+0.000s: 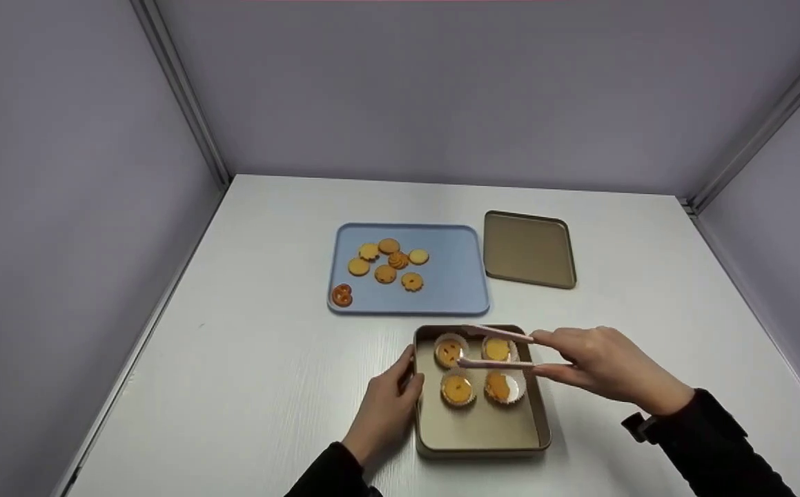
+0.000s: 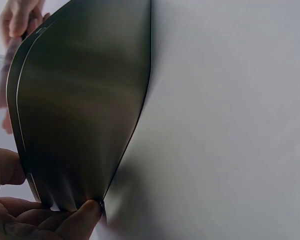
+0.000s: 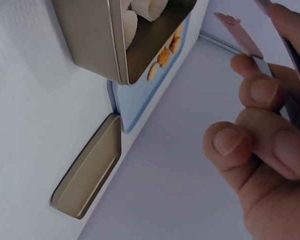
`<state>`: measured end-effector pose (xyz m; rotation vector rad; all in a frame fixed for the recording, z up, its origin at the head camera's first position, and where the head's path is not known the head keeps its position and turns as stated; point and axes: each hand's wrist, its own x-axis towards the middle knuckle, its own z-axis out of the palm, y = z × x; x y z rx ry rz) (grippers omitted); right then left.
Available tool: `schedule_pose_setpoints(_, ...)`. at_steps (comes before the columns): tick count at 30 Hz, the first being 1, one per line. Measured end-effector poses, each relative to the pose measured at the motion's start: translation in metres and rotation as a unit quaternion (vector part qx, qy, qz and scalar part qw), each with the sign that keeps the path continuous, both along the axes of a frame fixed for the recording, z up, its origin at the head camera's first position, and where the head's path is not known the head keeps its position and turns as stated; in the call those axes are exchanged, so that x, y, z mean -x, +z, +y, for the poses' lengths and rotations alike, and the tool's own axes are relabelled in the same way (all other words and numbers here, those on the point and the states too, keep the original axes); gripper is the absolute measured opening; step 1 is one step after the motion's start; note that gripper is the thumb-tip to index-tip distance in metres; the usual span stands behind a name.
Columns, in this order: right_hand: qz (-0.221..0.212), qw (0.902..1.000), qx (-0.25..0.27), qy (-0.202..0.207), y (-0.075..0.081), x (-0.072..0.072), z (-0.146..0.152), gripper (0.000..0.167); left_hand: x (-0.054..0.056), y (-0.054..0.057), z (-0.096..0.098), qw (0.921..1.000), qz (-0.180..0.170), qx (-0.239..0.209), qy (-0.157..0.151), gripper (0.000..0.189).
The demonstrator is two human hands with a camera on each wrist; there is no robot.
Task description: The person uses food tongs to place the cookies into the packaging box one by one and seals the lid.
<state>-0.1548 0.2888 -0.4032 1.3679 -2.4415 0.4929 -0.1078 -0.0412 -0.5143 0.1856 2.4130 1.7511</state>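
Note:
A gold rectangular tin (image 1: 479, 431) stands near the front of the table. Inside are several cookies in white paper cups, among them one with dark specks (image 1: 449, 353) and a round yellow one (image 1: 457, 391). My left hand (image 1: 382, 412) grips the tin's left side, thumb at the rim and fingers against the outer wall (image 2: 85, 110). Pink tongs (image 1: 500, 365) are held in my right hand (image 1: 603, 366), thumb on one arm and fingers on the other. Their arms are spread above the paper cups with no cookie between the tips.
Behind the tin lies a light blue tray (image 1: 451, 269) with several loose cookies and a pretzel (image 1: 342, 295) in its front left corner. To that tray's right is a flat gold lid (image 1: 529, 248). Grey partition walls (image 1: 434, 90) enclose the table's back and sides.

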Motion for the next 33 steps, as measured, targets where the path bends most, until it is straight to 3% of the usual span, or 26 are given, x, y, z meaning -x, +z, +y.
schedule_pose_setpoints(7, 0.055, 0.9952, 0.065, -0.047, -0.005, 0.006, 0.01, 0.039, 0.0, 0.001, 0.0, 1.0, -0.007, -0.005, -0.001, 0.059)
schedule_pose_setpoints(14, 0.058, 0.9818, 0.089, -0.158, -0.006, 0.008, 0.014, 0.043, -0.001, -0.001, -0.001, 1.0, -0.003, -0.004, -0.002, 0.06)
schedule_pose_setpoints(22, -0.049, 0.9445, 0.121, -0.302, -0.015, 0.016, 0.026, 0.034, -0.001, -0.002, 0.0, 0.9997, -0.008, -0.023, -0.003, 0.06)
schedule_pose_setpoints(33, -0.134, 0.8944, 0.126, -0.408, -0.044, 0.038, 0.064, 0.045, -0.001, -0.001, 0.001, 0.9996, -0.013, -0.023, 0.0, 0.059)
